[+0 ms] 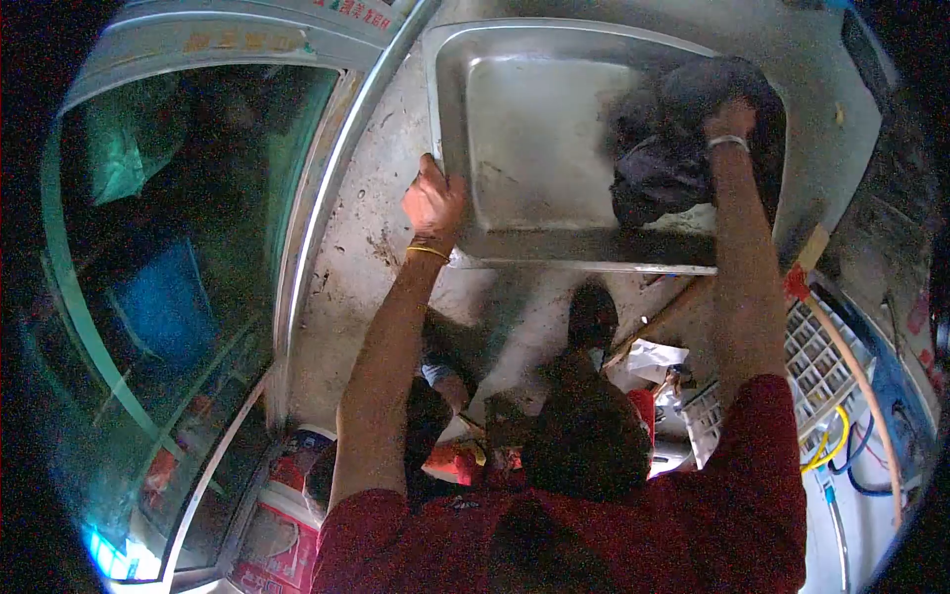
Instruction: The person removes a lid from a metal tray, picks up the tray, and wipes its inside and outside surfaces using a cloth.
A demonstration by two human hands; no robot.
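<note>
A rectangular metal tray (544, 129) with a raised rim lies in front of me on a stained, worn surface. My left hand (433, 206), with a yellow band at its wrist, is closed at the tray's left rim. Inside the tray's right half is a crumpled black bundle (658, 178); whether it is a plastic bag or cloth I cannot make out. My right hand (730, 121), with a pale band at the wrist, is closed on the upper right part of this bundle. Its fingertips are hidden in the dark folds.
To the left stands a glass panel in a metal frame (322, 208), with a blue object (168, 297) behind it. At the lower right are a white plastic grid (826, 366), a yellow hose (836, 441) and a wooden stick (856, 366). A red box (277, 549) sits at lower left.
</note>
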